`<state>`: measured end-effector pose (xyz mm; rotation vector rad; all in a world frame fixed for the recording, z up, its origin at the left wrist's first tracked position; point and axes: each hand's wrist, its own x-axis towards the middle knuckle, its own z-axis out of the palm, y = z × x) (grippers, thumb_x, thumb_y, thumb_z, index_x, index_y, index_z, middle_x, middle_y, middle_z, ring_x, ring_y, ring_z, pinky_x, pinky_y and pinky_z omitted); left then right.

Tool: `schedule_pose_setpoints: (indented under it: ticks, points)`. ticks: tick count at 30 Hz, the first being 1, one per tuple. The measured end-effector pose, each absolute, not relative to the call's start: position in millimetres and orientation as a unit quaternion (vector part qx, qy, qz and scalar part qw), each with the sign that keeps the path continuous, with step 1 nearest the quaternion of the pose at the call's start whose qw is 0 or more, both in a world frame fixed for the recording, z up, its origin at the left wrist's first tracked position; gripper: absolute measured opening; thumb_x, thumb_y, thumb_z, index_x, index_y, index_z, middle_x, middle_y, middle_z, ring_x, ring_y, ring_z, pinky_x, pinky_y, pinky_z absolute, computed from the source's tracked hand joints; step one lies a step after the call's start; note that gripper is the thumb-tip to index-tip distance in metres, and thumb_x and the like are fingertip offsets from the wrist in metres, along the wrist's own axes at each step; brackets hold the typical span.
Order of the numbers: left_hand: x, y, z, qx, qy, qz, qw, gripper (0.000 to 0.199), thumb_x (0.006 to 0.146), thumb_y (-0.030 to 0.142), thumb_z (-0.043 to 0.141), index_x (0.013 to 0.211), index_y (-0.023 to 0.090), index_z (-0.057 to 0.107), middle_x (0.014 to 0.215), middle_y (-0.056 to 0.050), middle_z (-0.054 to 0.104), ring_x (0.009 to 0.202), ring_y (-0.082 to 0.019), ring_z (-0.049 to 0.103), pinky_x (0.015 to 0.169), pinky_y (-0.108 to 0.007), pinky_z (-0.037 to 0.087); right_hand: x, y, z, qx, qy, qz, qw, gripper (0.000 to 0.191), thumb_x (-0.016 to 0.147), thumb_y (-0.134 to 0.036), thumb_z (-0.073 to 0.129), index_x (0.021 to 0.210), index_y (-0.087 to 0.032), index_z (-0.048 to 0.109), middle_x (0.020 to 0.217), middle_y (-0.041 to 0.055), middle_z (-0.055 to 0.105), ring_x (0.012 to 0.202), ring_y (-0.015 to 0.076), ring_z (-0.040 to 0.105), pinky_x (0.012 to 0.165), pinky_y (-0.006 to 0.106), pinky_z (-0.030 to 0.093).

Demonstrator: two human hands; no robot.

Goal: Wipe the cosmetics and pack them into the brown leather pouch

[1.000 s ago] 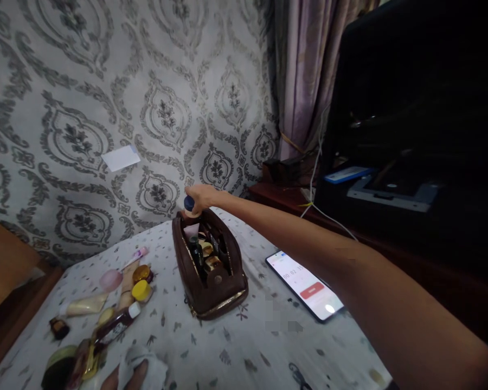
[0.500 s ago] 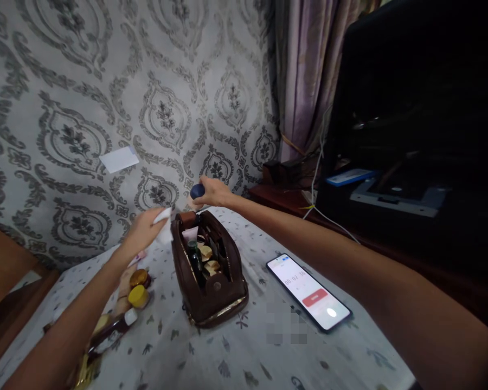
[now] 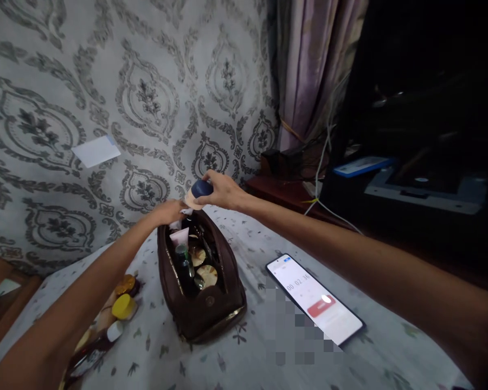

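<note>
My right hand [image 3: 224, 190] grips a pale, peach-toned bottle [image 3: 192, 200] by its rounded dark blue cap [image 3: 202, 188], tilted above the far end of a brown toiletry bag [image 3: 203, 320]. Beside the bottle, my left hand [image 3: 168, 211] is closed on a white tissue-like piece [image 3: 186, 212] at the bag's far rim; its fingertips are partly hidden. The bag stands unzipped. Inside it are a pale pink tube [image 3: 180, 237], a dark green-capped bottle [image 3: 183, 260] and round gold-toned items [image 3: 206, 276].
Left of the bag lie a yellow-lidded jar [image 3: 124, 307], an amber jar [image 3: 127, 284] and a dark bottle with a white cap [image 3: 91, 355]. A phone [image 3: 321, 303] showing a timer rests on the patterned sheet to the right. Behind are a wall, a cable [image 3: 321, 162] and a dark screen [image 3: 431, 108].
My left hand has moved right and in to the bag's far rim with the white piece. The bottle has come closer to it and shows more of its pale body. The view has shifted slightly.
</note>
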<state>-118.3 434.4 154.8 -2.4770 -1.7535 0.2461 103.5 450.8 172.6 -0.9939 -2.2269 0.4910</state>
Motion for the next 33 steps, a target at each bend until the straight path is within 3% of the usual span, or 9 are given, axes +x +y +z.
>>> schedule_pose_setpoints:
  ticks: [6,13,19,23,28,33]
  points:
    - [-131,392,178,-0.808,-0.58,0.09,0.054,0.021,0.082,0.022,0.055,0.09,0.026,0.074,0.087,-0.002,0.074,0.087,-0.02,0.068,0.075,-0.023,0.047,90,445,169,-0.342,-0.89,0.131,0.271,0.055,0.072,-0.034,0.076,0.119,-0.016,0.052,0.102,0.006,0.067,0.09,0.0208,0.062,0.072,0.026,0.041]
    - [-127,370,184,-0.814,-0.563,0.116,0.078,0.024,0.079,0.018,0.053,0.089,0.027,0.073,0.092,-0.003,0.07,0.088,-0.021,0.065,0.071,-0.024,0.044,52,444,175,-0.268,-0.952,0.035,0.143,0.053,0.069,-0.031,0.077,0.116,-0.014,0.057,0.121,0.0122,0.063,0.103,0.0256,0.063,0.069,0.025,0.045]
    - [-133,373,185,-0.825,-0.551,0.11,0.059,0.019,0.079,0.017,0.052,0.076,0.024,0.07,0.085,-0.003,0.07,0.082,-0.019,0.065,0.064,-0.023,0.041,32,442,185,-0.27,-0.96,-0.006,0.071,0.048,0.065,-0.023,0.079,0.11,-0.013,0.064,0.116,0.0117,0.068,0.104,0.0266,0.065,0.071,0.025,0.049]
    - [-132,370,186,-0.812,-0.568,0.127,0.04,0.021,0.079,0.017,0.051,0.065,0.023,0.066,0.07,-0.001,0.066,0.067,-0.016,0.062,0.056,-0.023,0.037,22,440,176,-0.267,-0.962,0.008,0.047,0.051,0.063,-0.027,0.08,0.11,-0.014,0.068,0.112,0.0126,0.07,0.1,0.0295,0.068,0.071,0.028,0.052]
    - [-131,370,185,-0.808,-0.571,0.127,0.068,0.019,0.074,0.013,0.053,0.067,0.022,0.067,0.075,-0.002,0.068,0.072,-0.017,0.063,0.057,-0.023,0.038,7,441,156,-0.259,-0.966,0.006,0.019,0.038,0.073,-0.018,0.07,0.111,-0.015,0.07,0.117,0.0142,0.07,0.109,0.0301,0.066,0.08,0.029,0.053]
    - [-130,369,182,-0.809,-0.572,0.117,0.061,0.019,0.077,0.013,0.051,0.069,0.022,0.066,0.074,-0.002,0.068,0.073,-0.017,0.063,0.059,-0.024,0.039,-6,453,143,-0.25,-0.968,0.005,-0.005,0.04,0.076,-0.018,0.069,0.116,-0.018,0.068,0.118,0.0121,0.071,0.11,0.0285,0.066,0.084,0.03,0.053]
